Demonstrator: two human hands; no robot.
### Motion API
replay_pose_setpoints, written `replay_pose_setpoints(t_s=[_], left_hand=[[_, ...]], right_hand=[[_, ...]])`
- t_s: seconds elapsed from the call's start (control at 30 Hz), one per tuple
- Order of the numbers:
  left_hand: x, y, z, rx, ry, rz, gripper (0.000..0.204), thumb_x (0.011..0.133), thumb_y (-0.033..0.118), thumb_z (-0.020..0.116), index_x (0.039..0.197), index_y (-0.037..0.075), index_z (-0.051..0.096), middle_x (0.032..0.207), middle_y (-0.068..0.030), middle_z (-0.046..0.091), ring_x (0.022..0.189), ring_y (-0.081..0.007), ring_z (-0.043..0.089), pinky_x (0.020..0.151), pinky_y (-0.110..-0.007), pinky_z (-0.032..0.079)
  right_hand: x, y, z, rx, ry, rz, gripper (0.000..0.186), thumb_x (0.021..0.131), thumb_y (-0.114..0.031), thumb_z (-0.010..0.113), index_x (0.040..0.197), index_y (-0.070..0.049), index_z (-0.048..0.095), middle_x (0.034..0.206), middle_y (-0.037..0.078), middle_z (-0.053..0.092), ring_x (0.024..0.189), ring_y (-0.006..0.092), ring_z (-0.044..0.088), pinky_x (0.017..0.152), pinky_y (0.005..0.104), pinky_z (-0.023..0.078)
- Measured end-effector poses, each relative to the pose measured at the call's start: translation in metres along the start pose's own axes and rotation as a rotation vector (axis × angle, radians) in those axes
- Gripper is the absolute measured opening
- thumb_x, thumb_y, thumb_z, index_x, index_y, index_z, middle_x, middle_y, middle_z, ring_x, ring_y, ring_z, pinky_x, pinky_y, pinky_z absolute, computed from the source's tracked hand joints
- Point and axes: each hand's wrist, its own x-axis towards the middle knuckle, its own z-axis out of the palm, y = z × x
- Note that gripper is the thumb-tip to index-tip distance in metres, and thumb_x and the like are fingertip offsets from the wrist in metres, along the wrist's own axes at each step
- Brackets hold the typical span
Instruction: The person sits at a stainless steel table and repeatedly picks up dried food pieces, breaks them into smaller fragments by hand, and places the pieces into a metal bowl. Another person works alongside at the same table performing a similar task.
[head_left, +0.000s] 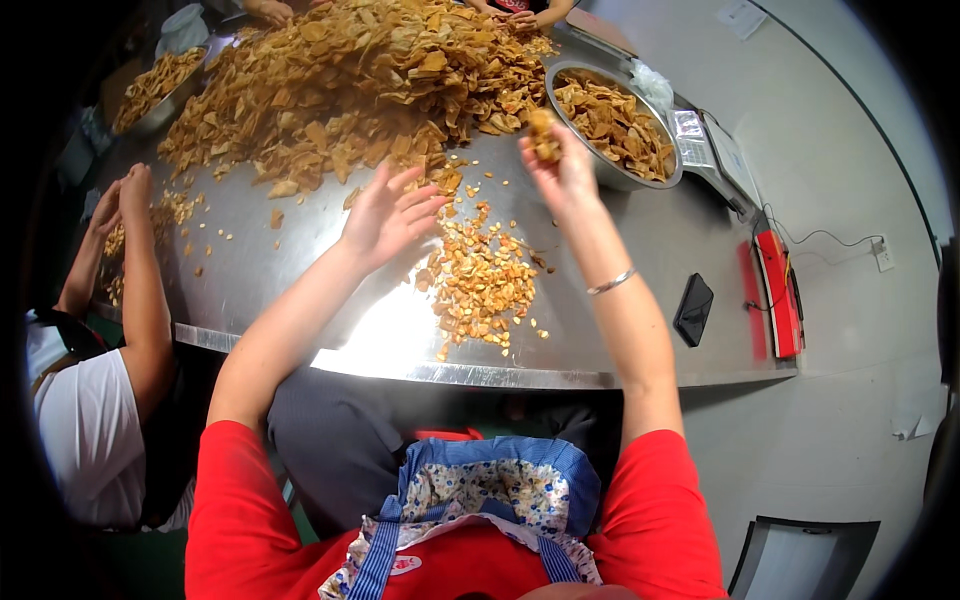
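My left hand (390,215) is raised over the steel table (730,320), fingers spread and empty, just short of a big heap of tan dried slices (330,70). My right hand (568,175) is closed on a small clump of dried pieces (543,135) beside the rim of a steel bowl (670,175) full of similar slices (610,120). Between and below my hands lies a loose pile of small yellow pieces (480,285), with a few scattered upward toward the heap.
A co-worker (90,420) works at left with both hands together; other people's hands (520,20) show at the far edge. A second bowl (160,110) stands back left. At right are a scale (730,165), a black phone (693,310), a red object (778,290) and a cable (840,242).
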Motion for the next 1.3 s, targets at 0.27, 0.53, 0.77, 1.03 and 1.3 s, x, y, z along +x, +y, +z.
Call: replay_pose_setpoints(t_s=[0.27, 0.53, 0.77, 1.03, 1.3], left_hand=[[0.007, 0.0, 0.008, 0.112, -0.016, 0.045, 0.058, 0.088, 0.049, 0.032, 0.118, 0.001, 0.041, 0.116, -0.0169, 0.046, 0.111, -0.0227, 0.046, 0.085, -0.032, 0.041], [-0.005, 0.018, -0.004, 0.243, 0.332, 0.336, 0.037, 0.088, 0.035, 0.04, 0.096, 0.003, 0.055, 0.095, -0.008, 0.056, 0.094, -0.0198, 0.055, 0.08, -0.029, 0.043], [-0.003, 0.016, -0.006, 0.35, 0.394, 0.324, 0.034, 0.088, 0.035, 0.041, 0.095, 0.004, 0.055, 0.091, -0.006, 0.056, 0.082, -0.0152, 0.054, 0.075, -0.028, 0.041], [-0.007, 0.014, -0.008, 0.392, 0.439, 0.24, 0.031, 0.088, 0.033, 0.041, 0.093, 0.005, 0.055, 0.09, -0.0051, 0.055, 0.079, -0.0133, 0.053, 0.072, -0.027, 0.04], [-0.001, 0.021, -0.014, 0.398, 0.683, 0.347, 0.021, 0.08, -0.003, 0.045, 0.1, -0.001, 0.052, 0.097, -0.0097, 0.054, 0.092, -0.0168, 0.056, 0.076, -0.024, 0.045]], right_hand=[[0.161, -0.124, -0.135, -1.528, 0.147, -0.65, 0.062, 0.084, -0.05, 0.036, 0.124, -0.002, 0.036, 0.124, 0.024, 0.038, 0.117, 0.0362, 0.034, 0.097, 0.041, 0.028], [0.11, -0.097, -0.151, -1.917, 0.014, -0.688, 0.03, 0.079, -0.027, 0.051, 0.103, -0.012, 0.058, 0.12, 0.016, 0.045, 0.109, 0.0328, 0.042, 0.092, 0.0386, 0.034], [0.157, -0.097, -0.187, -1.913, -0.116, -0.814, 0.021, 0.083, -0.022, 0.048, 0.096, -0.008, 0.055, 0.104, 0.017, 0.049, 0.096, 0.0357, 0.047, 0.082, 0.0435, 0.038], [0.227, -0.107, -0.181, -1.914, 0.228, -0.765, 0.052, 0.084, -0.037, 0.047, 0.121, -0.003, 0.039, 0.115, 0.026, 0.045, 0.108, 0.0388, 0.041, 0.089, 0.0415, 0.035], [0.161, -0.117, -0.128, -2.21, 0.45, -0.646, 0.038, 0.077, -0.024, 0.051, 0.11, -0.006, 0.052, 0.108, 0.019, 0.054, 0.098, 0.0343, 0.051, 0.082, 0.0411, 0.041]])
